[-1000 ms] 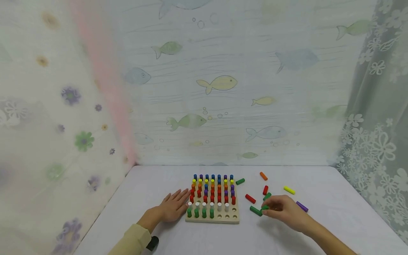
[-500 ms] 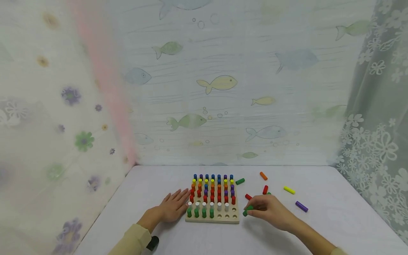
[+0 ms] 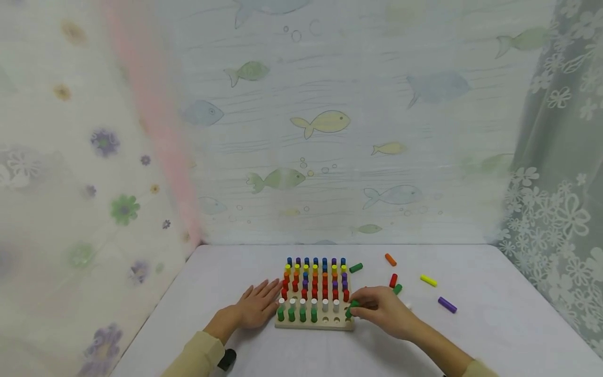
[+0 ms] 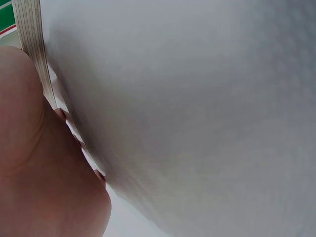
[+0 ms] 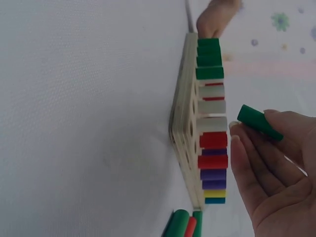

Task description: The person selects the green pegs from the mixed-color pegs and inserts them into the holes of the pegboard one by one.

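A wooden pegboard (image 3: 314,325) holds rows of upright coloured pegs. Its front row has green pegs (image 3: 303,314) on the left and bare holes at the right. My right hand (image 3: 386,313) pinches a loose green peg (image 5: 256,120) between thumb and fingers, over the board's front right corner. In the right wrist view that peg is tilted and apart from the board. My left hand (image 3: 256,309) lies flat on the table, fingers spread, against the board's left side. The left wrist view shows part of this hand (image 4: 44,168) beside the board's edge (image 4: 30,44).
Right of the board lie loose pegs: a green one (image 3: 356,268) near its back corner, an orange one (image 3: 390,259), a red one (image 3: 393,280), a yellow one (image 3: 428,280) and a purple one (image 3: 447,305). Patterned curtains stand behind and at both sides of the white table (image 3: 292,353).
My right hand has picked up a green peg from the loose ones and carried it left to the board's front right corner. The left hand has stayed in place.
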`<state>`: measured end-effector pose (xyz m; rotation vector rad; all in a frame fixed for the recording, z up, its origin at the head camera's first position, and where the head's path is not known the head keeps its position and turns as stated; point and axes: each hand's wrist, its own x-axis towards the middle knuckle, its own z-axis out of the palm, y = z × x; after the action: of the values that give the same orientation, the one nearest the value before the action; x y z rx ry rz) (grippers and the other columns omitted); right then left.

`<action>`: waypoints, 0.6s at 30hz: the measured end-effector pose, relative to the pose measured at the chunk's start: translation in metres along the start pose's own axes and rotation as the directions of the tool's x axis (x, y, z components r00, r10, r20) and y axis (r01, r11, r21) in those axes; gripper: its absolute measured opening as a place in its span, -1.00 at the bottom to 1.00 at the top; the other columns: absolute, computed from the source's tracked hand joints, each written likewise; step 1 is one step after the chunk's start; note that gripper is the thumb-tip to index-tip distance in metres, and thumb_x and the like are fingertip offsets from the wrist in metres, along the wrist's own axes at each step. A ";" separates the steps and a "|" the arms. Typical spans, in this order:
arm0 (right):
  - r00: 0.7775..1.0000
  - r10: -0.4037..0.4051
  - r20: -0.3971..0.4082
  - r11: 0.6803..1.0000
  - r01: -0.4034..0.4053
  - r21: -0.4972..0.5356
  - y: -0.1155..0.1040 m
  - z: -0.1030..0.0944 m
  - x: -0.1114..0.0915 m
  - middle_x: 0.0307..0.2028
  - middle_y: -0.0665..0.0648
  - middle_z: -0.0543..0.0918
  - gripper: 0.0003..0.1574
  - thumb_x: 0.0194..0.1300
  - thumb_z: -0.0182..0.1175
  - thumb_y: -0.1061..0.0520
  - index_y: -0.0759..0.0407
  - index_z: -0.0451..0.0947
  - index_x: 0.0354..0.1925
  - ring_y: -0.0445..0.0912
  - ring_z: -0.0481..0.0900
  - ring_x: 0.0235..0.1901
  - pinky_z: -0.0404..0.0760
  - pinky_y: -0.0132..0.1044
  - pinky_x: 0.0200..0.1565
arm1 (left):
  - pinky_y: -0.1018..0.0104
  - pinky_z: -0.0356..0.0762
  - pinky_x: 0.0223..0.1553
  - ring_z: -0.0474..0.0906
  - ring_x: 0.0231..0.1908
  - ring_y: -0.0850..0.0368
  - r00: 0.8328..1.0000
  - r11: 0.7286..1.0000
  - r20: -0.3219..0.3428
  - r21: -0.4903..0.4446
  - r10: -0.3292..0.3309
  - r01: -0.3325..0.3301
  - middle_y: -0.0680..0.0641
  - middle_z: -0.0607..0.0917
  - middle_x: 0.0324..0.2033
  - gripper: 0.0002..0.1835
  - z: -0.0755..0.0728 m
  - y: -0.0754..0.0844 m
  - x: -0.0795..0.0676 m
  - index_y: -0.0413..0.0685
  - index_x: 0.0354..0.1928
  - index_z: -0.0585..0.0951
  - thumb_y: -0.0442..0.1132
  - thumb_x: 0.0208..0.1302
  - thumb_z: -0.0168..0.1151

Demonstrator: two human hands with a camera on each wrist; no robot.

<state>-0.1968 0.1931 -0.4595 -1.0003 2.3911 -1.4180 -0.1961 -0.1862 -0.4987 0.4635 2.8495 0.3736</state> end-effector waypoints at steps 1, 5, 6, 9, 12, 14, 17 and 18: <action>1.000 -0.001 -0.005 1.000 0.000 -0.008 0.000 0.001 0.001 -0.15 0.05 0.77 -0.68 0.41 0.33 0.06 0.26 0.69 0.00 -0.18 0.73 -0.20 0.69 -0.40 -0.13 | -0.35 -0.27 0.50 -0.15 0.60 -0.17 1.000 1.000 -0.004 0.000 0.001 -0.001 -0.03 0.03 0.63 -0.25 0.000 0.000 0.001 0.11 0.65 0.01 0.28 0.60 -0.28; 1.000 -0.009 -0.019 0.999 0.008 -0.038 0.001 0.007 0.004 -0.19 0.02 0.77 -0.67 0.39 0.35 0.06 0.27 0.70 -0.02 -0.18 0.73 -0.22 0.69 -0.42 -0.16 | -0.35 -0.27 0.50 -0.14 0.60 -0.17 1.000 1.000 -0.009 0.002 0.000 0.000 -0.04 0.04 0.63 -0.25 0.003 -0.003 0.004 0.10 0.65 0.02 0.28 0.59 -0.27; 1.000 -0.009 -0.022 0.999 0.008 -0.046 0.001 0.008 0.005 -0.20 0.01 0.77 -0.68 0.39 0.35 0.06 0.27 0.70 -0.03 -0.18 0.73 -0.23 0.68 -0.42 -0.16 | -0.35 -0.27 0.51 -0.14 0.60 -0.16 1.000 1.000 -0.009 0.002 -0.002 0.002 -0.03 0.04 0.63 -0.25 0.004 -0.004 0.005 0.10 0.65 0.02 0.27 0.59 -0.26; 0.999 -0.012 -0.031 0.998 0.010 -0.058 0.001 0.011 0.008 -0.23 -0.02 0.77 -0.70 0.38 0.35 0.06 0.26 0.71 -0.05 -0.20 0.72 -0.25 0.68 -0.44 -0.18 | -0.33 -0.24 0.51 -0.13 0.60 -0.14 1.000 1.000 0.000 0.000 -0.016 0.016 -0.02 0.06 0.62 -0.27 0.001 0.000 0.003 0.09 0.64 0.05 0.24 0.60 -0.22; 0.999 -0.014 -0.035 0.998 0.012 -0.057 0.001 0.015 0.011 -0.24 -0.03 0.78 -0.72 0.38 0.36 0.07 0.24 0.73 -0.07 -0.22 0.72 -0.27 0.68 -0.44 -0.18 | -0.35 -0.22 0.50 -0.11 0.60 -0.17 1.000 1.000 0.010 -0.002 -0.018 0.018 -0.04 0.08 0.62 -0.28 -0.003 0.005 0.000 0.07 0.64 0.07 0.21 0.61 -0.20; 0.999 -0.017 -0.034 0.999 0.015 -0.052 0.001 0.017 0.012 -0.25 -0.03 0.78 -0.74 0.37 0.37 0.07 0.23 0.73 -0.08 -0.21 0.73 -0.28 0.68 -0.44 -0.18 | -0.36 -0.22 0.50 -0.10 0.60 -0.17 1.000 1.000 0.009 -0.001 -0.015 0.015 -0.05 0.08 0.62 -0.28 -0.004 0.006 -0.001 0.06 0.63 0.08 0.21 0.61 -0.21; 1.000 -0.014 -0.028 0.998 0.012 -0.053 0.000 0.020 0.015 -0.24 -0.03 0.79 -0.74 0.37 0.37 0.07 0.23 0.74 -0.08 -0.22 0.72 -0.28 0.68 -0.45 -0.19 | -0.37 -0.24 0.50 -0.12 0.60 -0.19 1.000 1.000 0.012 0.001 -0.007 0.007 -0.06 0.06 0.62 -0.27 -0.004 0.006 -0.001 0.07 0.64 0.04 0.23 0.61 -0.24; 1.000 -0.012 -0.025 0.999 0.011 -0.052 -0.001 0.021 0.016 -0.23 -0.02 0.79 -0.73 0.37 0.37 0.08 0.24 0.74 -0.08 -0.22 0.72 -0.28 0.68 -0.45 -0.19 | -0.38 -0.25 0.49 -0.13 0.60 -0.20 1.000 1.000 0.011 -0.001 -0.005 0.005 -0.06 0.05 0.62 -0.27 -0.004 0.006 -0.002 0.07 0.64 0.04 0.23 0.61 -0.24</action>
<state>-0.1985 0.1683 -0.4670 -1.0158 2.4552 -1.3873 -0.1942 -0.1825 -0.4934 0.4572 2.8392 0.3705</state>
